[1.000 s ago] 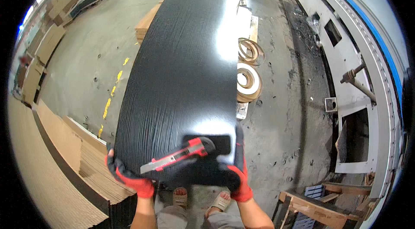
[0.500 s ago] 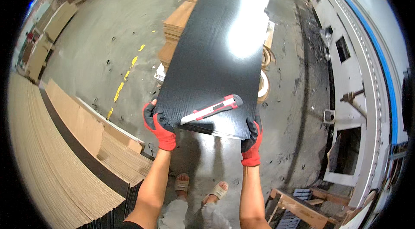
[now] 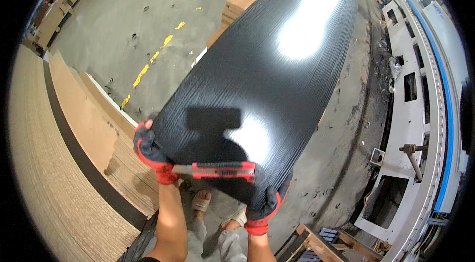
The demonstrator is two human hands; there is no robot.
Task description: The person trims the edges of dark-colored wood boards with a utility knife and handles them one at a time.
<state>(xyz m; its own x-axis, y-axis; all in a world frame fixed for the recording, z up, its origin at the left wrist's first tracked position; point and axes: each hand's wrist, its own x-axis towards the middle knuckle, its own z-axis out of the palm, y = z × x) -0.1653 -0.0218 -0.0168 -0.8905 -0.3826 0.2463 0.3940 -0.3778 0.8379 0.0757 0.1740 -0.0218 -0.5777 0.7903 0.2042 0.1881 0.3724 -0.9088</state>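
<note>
A long, glossy black wood-grain panel (image 3: 237, 89) stretches away from me, slanting toward the far right. My left hand (image 3: 152, 149), in a red and black glove, is closed on its near left corner. My right hand (image 3: 267, 205), gloved alike, grips the near right corner. Between them a red and grey utility knife (image 3: 222, 171) lies across the panel's near edge, a little blurred. Its pale end points at my left hand; neither hand visibly holds it. The fingers under the panel are hidden.
Stacked brown boards (image 3: 242, 2) show beyond the panel's left side. Tall stacks of board edges (image 3: 74, 163) line my left. A long white machine frame (image 3: 396, 173) with a blue strip runs along the right. A wooden pallet (image 3: 321, 244) lies low at right.
The panel's near end has swung left and closer to me, its right corner dropping lower. Both hands moved with it. The knife has turned nearly level and now sits at the near edge.
</note>
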